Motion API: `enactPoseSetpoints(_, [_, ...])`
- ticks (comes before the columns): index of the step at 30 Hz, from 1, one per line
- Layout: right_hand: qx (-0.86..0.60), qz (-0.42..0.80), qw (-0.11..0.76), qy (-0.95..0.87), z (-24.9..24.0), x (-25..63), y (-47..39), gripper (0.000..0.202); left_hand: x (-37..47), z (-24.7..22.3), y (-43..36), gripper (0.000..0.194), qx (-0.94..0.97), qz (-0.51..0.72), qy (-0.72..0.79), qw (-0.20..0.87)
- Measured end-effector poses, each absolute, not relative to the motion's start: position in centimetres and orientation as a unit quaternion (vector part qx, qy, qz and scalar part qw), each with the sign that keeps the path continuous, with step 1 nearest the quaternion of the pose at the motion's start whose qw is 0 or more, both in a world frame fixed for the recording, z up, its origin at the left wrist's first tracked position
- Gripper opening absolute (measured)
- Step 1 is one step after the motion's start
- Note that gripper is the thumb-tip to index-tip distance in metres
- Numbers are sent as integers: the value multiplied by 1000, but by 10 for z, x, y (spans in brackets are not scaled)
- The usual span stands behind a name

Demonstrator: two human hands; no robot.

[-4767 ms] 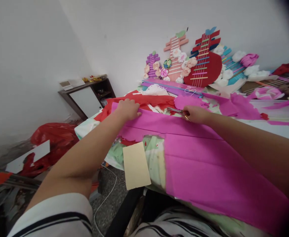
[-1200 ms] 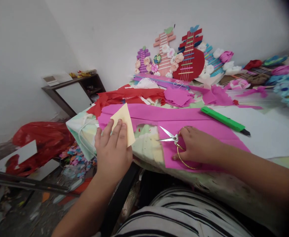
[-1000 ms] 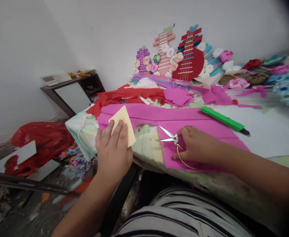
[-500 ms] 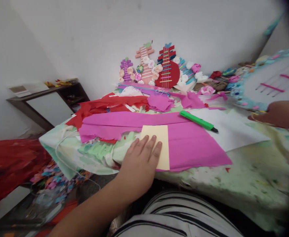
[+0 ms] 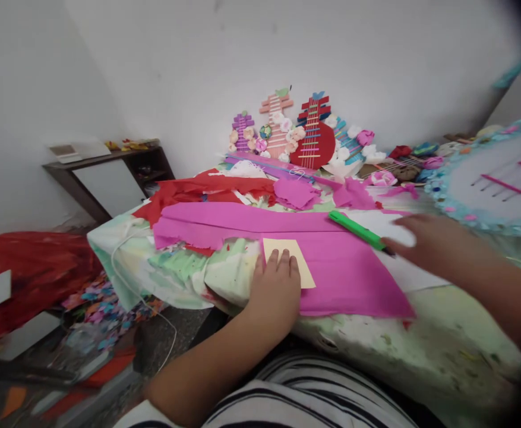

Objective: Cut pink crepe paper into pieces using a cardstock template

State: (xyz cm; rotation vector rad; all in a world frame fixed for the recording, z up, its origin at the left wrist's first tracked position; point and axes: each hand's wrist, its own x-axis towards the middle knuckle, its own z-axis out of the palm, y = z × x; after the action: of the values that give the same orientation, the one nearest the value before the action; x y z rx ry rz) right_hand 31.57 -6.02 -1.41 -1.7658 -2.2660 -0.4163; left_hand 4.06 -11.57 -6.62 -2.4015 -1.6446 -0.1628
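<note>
My left hand lies flat, fingers stretched out, on a small pale yellow card. Beneath the card is a large sheet of magenta crepe paper. A green utility knife rests slantwise across that sheet and a white sheet of paper. Above the white sheet, my right hand is by the knife's black end, thumb and forefinger spread apart. Its other fingers are mostly hidden, and whether the thumb touches the knife I cannot tell.
Red crepe paper and magenta scraps lie behind. A red lute-shaped craft and similar pieces lean on the wall. To the right stands a blue-edged round decoration. A low cabinet is at left; a white cord hangs off the table.
My right hand has come in from the right to the knife's black end. The yellow card has turned and shifted on the magenta paper under my left hand. The view has tilted slightly.
</note>
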Motion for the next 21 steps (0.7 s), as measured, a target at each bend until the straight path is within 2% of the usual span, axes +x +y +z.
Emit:
enactPoseSetpoints(2, [-466, -94, 104, -873, -14, 249, -70, 49, 38, -66, -117, 46, -822, -69, -557, 92])
enactPoseSetpoints(6, [-309, -44, 86, -946, -33, 166, -65, 36, 29, -65, -126, 43, -829, -108, -543, 74])
enactPoseSetpoints(11, [-346, -21, 52, -937, -64, 161, -37, 51, 6, -78, -142, 50, -850, -140, -500, 85])
enactPoseSetpoints(17, [-333, -10, 27, -942, -66, 156, -40, 59, -16, -104, -147, 31, -871, -193, -429, 139])
enactPoseSetpoints(21, [-319, 1, 15, -948, -62, 154, -45, 61, -19, -115, -148, 27, -865, -272, -390, 160])
